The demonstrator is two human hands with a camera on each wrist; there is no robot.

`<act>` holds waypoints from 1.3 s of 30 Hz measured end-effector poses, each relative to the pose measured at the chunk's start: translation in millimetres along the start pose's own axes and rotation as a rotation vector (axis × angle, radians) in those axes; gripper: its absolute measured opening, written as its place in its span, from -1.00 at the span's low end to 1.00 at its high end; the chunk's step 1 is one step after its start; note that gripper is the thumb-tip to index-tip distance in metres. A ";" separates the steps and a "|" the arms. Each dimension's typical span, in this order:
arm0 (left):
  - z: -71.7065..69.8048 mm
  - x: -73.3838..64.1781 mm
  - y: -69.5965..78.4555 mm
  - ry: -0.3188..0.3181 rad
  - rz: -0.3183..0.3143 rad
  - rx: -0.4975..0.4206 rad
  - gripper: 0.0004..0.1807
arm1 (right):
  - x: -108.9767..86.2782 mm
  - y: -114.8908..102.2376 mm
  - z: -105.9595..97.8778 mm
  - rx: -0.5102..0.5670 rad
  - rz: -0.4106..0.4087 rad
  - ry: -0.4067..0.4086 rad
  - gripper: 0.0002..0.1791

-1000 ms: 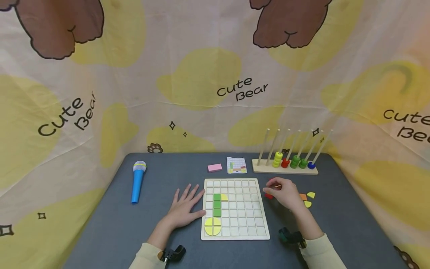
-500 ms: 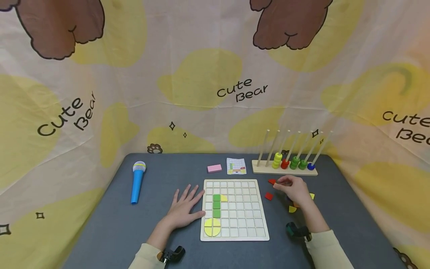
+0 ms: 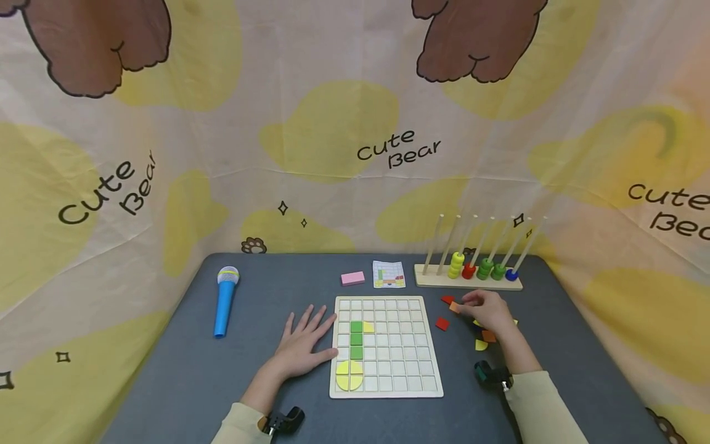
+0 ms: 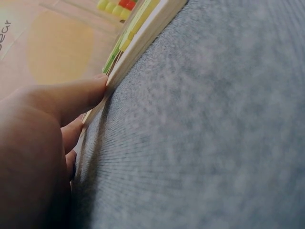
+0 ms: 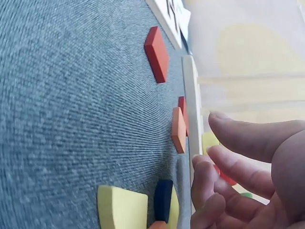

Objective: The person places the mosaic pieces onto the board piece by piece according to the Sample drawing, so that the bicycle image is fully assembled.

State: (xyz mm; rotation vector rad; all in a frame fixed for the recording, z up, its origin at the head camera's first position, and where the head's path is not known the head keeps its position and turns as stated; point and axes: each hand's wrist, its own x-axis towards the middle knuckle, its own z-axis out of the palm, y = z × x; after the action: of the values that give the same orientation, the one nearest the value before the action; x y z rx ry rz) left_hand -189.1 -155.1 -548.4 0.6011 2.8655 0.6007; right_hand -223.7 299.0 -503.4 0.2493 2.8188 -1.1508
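My left hand (image 3: 302, 345) lies spread on the table, touching the left edge of the white grid board (image 3: 399, 345). In the left wrist view the thumb (image 4: 90, 95) meets the board's side. Green squares (image 3: 356, 339), a yellow square (image 3: 368, 327) and a yellow circle of quarter pieces (image 3: 349, 376) fill some cells. Right of the board, my right hand (image 3: 488, 311) hovers over loose pieces, thumb and fingers apart and nothing between them in the right wrist view. An orange square (image 5: 178, 130) lies near its fingertips, beside red pieces (image 5: 157, 55). Yellow (image 5: 123, 207) and dark blue (image 5: 163, 200) pieces lie nearer the wrist.
Behind the board are a pink block (image 3: 352, 279) and a pattern card (image 3: 389, 275). A peg abacus (image 3: 471, 281) with coloured beads stands at the back right. At the left lies a blue toy microphone (image 3: 225, 302). A printed curtain (image 3: 322, 135) hangs behind the table.
My right hand has shifted rightward, away from the board, uncovering red pieces. An orange square now shows by its fingertips. The left hand has stayed in place.
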 end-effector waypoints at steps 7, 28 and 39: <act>-1.2 -0.9 1.9 0.001 0.001 0.001 -0.09 | 2.4 -0.2 5.2 -0.019 0.014 -0.016 -0.49; -2.4 -2.1 2.4 0.012 0.003 -0.007 -0.10 | 2.3 -7.5 12.8 -0.046 0.019 0.026 -0.69; -1.0 -1.7 1.9 0.012 0.001 -0.019 -0.10 | -9.0 -22.6 10.7 0.066 -0.076 0.020 -0.61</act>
State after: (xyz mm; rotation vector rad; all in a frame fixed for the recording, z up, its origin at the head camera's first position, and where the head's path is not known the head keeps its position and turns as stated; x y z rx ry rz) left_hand -187.2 -154.6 -546.7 0.5982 2.8673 0.6336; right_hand -218.7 274.6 -494.2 0.1603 2.8332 -1.2652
